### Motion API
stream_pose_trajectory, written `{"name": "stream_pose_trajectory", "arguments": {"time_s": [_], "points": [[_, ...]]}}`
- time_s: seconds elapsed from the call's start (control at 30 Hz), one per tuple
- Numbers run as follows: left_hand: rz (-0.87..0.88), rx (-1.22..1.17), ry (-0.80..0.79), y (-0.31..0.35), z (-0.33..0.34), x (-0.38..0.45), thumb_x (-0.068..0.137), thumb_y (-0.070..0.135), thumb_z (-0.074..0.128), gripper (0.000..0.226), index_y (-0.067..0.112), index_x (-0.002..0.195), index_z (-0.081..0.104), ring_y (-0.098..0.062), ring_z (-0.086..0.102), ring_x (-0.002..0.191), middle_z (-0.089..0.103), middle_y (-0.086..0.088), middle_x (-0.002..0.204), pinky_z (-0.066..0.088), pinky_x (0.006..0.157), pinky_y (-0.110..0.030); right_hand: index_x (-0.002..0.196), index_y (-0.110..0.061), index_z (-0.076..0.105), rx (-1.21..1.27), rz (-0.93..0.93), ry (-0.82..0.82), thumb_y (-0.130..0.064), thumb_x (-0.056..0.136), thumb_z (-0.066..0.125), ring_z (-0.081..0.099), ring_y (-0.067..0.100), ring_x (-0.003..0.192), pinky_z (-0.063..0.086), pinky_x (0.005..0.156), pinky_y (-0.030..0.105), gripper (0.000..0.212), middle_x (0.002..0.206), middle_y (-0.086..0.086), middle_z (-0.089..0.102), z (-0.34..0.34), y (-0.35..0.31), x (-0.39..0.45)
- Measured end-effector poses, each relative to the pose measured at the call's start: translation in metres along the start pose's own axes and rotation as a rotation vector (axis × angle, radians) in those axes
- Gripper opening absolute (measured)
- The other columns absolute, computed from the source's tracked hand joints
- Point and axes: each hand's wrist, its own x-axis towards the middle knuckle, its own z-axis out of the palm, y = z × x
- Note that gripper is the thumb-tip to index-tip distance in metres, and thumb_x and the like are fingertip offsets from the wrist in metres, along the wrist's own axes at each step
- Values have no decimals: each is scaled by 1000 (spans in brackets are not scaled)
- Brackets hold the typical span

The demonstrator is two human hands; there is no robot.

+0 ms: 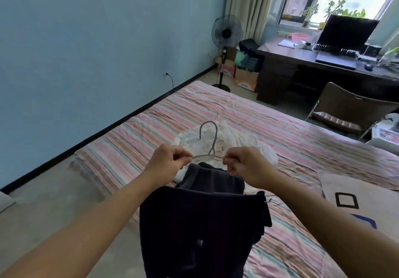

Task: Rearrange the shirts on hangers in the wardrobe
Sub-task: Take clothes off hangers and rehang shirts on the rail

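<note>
- While both arms reach out over the pink striped bed (280,130), the left hand (167,162) pinches one shoulder end of a thin grey wire hanger (208,135).
- The right hand (248,166) pinches the other shoulder end, so each grip is clenched on the wire.
- The hanger's hook points away from the person, above a white crumpled garment (237,139) lying on the bed.
- A dark navy shirt (200,223) hangs below the hands, near the bed's edge.
- A black standing fan (226,33) stands by the blue wall; a dark wooden table (287,61) with a laptop (347,32) sits under the window.
</note>
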Motion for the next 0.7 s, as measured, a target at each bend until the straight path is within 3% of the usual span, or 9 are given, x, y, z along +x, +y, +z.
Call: {"name": "stream_pose_trajectory", "arguments": {"time_s": [0.1,0.17,0.33,0.5,0.57,0.7], "points": [[-83,35,-32,-25,34,45,86,10,74,7,16,87,77,0,65,69,70,11,73,49,70,-15,84,-2,60,-1,51,-53,1,96,45,64,28,70,52,68,32,20,75,14,65,15,48,38],[-133,58,-59,-44,57,77,87,11,72,7,17,86,76,-8,66,77,71,4,79,50,74,-19,83,1,57,0,85,-74,3,94,42,62,32,72,51,67,33,19,77,16,64,26,81,64],[-202,115,-113,-100,110,152,88,11,71,25,32,74,68,4,60,72,65,16,74,40,63,-2,81,-2,57,-6,144,-112,1,93,42,57,27,67,42,59,22,19,73,8,60,50,161,126],[-240,273,-207,-161,161,218,95,14,61,13,19,99,72,-15,62,95,68,3,101,50,89,-32,78,-1,54,18,163,-145,6,91,40,45,18,61,36,55,20,20,69,-1,51,76,234,187],[-233,313,-211,-184,179,241,95,15,60,14,18,99,72,-18,62,97,68,1,102,50,88,-34,76,-7,53,22,188,-155,3,94,40,46,19,60,37,54,24,24,69,2,54,87,264,210],[-253,393,-154,-223,216,289,93,13,61,18,22,101,74,-22,59,102,67,-4,104,50,91,-38,78,-14,57,17,265,-120,-3,97,42,59,28,69,48,68,38,27,72,4,61,105,319,257]]}}
